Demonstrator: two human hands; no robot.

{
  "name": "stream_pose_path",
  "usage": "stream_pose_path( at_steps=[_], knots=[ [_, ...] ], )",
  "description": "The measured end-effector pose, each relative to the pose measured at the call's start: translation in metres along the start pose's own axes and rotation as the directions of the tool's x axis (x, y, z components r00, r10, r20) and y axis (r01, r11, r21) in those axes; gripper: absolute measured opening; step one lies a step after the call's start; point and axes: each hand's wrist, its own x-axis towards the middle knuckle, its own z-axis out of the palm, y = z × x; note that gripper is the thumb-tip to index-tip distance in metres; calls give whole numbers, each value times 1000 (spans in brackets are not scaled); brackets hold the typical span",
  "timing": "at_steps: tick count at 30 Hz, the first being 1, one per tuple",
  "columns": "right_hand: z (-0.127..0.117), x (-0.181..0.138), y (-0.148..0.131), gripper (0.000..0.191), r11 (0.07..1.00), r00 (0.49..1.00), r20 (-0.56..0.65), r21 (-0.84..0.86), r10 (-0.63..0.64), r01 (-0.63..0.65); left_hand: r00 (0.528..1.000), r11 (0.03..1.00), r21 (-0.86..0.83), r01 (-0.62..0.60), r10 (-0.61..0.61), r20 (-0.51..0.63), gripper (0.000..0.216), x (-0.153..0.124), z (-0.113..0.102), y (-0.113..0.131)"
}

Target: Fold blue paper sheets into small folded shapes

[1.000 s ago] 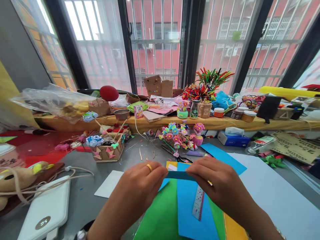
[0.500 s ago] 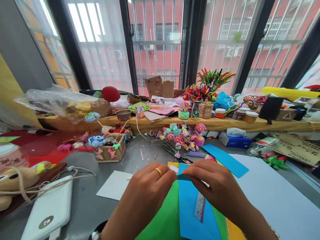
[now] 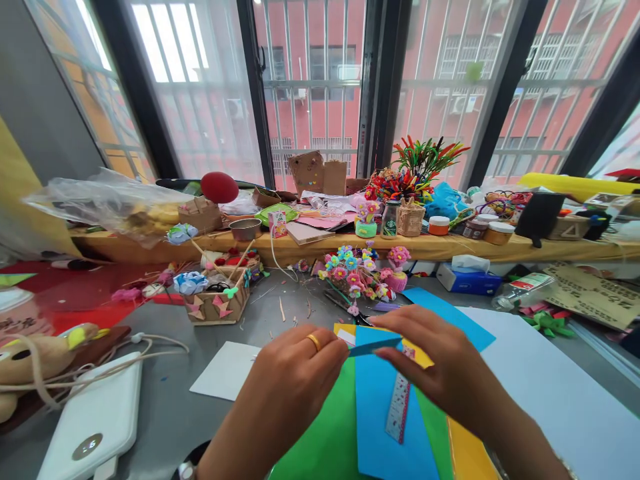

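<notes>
Between my two hands is a narrow folded strip of blue paper [image 3: 373, 346], raised over the stacked sheets. My left hand [image 3: 295, 370], with a ring on one finger, pinches the strip's left end. Around its right end, the thumb and fingers of my right hand [image 3: 440, 347] are spread apart; whether the thumb touches the strip I cannot tell. Beneath lies a blue sheet [image 3: 373, 427] on a green sheet [image 3: 320, 433], with yellow paper [image 3: 470, 450] under them. A patterned ruler [image 3: 399, 410] rests on the blue sheet.
A white card [image 3: 223, 373] and a white power bank [image 3: 93, 420] are to the left. Behind stand a cardboard box [image 3: 220, 303] and a bunch of handmade flowers [image 3: 353, 270]. Scissors [image 3: 363, 320] lie beyond my hands. A large white sheet [image 3: 550, 387] covers the right side.
My right thumb and fingers have parted from their pinch and moved slightly right, exposing more of the blue strip. My left hand keeps its grip and has shifted only slightly.
</notes>
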Motion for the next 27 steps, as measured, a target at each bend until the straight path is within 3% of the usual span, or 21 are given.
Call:
stream_pose_path(
  at_steps=[4,11,16,19,22,27],
  knots=[
    [13,2,-12,25,994,994,14,-3,-113,113,1000,1000,-16,-13,14,22,18,0,2,3],
    [6,1,-4,27,994,996,16,-68,-89,90,998,999,-16,32,-31,49,13,-7,-6,-13],
    [5,1,-1,29,988,997,10,-128,-81,82,994,987,127,103,-97,-50,19,-5,-8,-18],
    [7,2,-4,31,989,995,12,-112,-99,99,993,993,75,87,-80,-92,14,-2,-4,-11],
    [10,2,-9,29,989,992,23,-78,-125,127,1000,1000,-12,21,-21,-11,12,-1,1,0],
    [10,2,-10,29,985,990,18,-98,-143,144,999,999,33,0,-2,42,19,-2,4,3]
  ],
)
